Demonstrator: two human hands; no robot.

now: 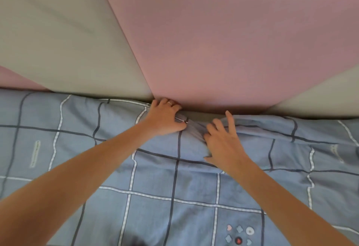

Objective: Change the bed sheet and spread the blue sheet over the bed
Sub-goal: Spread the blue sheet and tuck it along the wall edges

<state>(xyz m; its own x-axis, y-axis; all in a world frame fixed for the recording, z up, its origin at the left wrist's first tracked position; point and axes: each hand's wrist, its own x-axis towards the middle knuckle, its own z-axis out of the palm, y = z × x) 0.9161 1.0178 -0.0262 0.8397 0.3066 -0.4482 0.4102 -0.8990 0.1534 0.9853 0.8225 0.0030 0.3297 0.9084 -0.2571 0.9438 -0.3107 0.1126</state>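
Head view showed wrinkled blue checked sheet point(174, 177) against smooth pink-grey headboard point(213, 41); left hand point(165, 118) gripped its edge, right hand point(223, 140) pressed open-fingered.

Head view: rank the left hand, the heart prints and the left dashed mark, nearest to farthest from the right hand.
From the right hand:
1. The left hand, just to its left, gripping the sheet edge.
2. The heart prints, lower right, toward the viewer.
3. The dashed mark, far left.
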